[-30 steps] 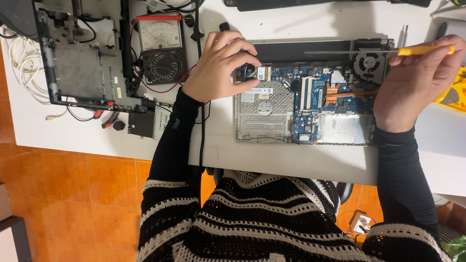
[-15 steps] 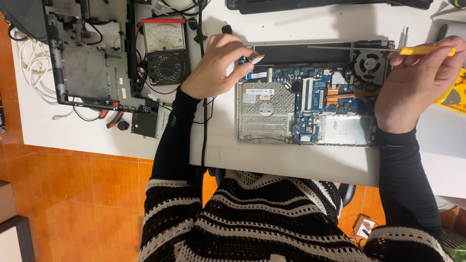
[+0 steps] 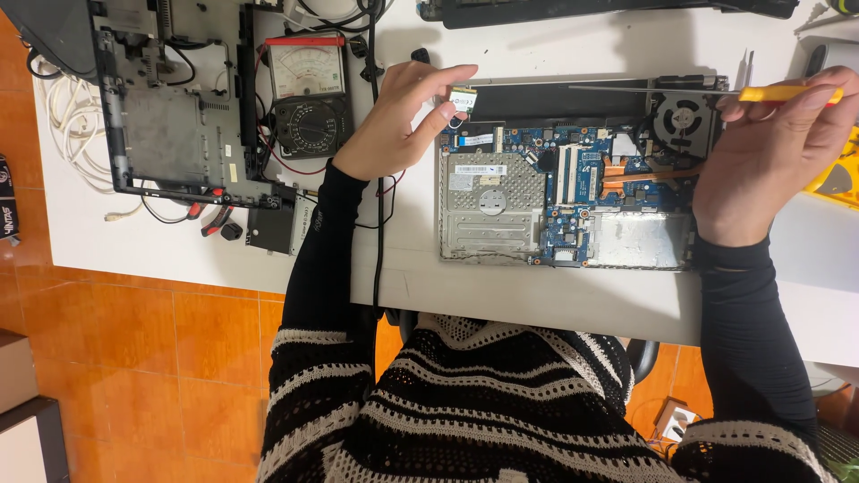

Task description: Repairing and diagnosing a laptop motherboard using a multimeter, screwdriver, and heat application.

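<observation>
Head view
Left hand (image 3: 394, 121): pinching a small card module (image 3: 462, 99) just above the opened laptop (image 3: 573, 192).
Right hand (image 3: 774, 148): clenched around a yellow-handled screwdriver (image 3: 698, 89), its shaft over the fan (image 3: 684, 121).
Beside: analog multimeter (image 3: 309, 94), white table (image 3: 537, 295).

White table (image 3: 537, 304), matte top, spans the far part of the view; its near edge runs left to right. Beneath and to the near left, floor (image 3: 134, 358) of square orange-brown tiles with pale grout lines. At the near left edge, a corner of a dark and beige cabinet (image 3: 22, 420) stands on the tiles. A black chair base (image 3: 646, 356) shows under the table, near right. Light is even and soft, with faint shadows on the tabletop.
</observation>
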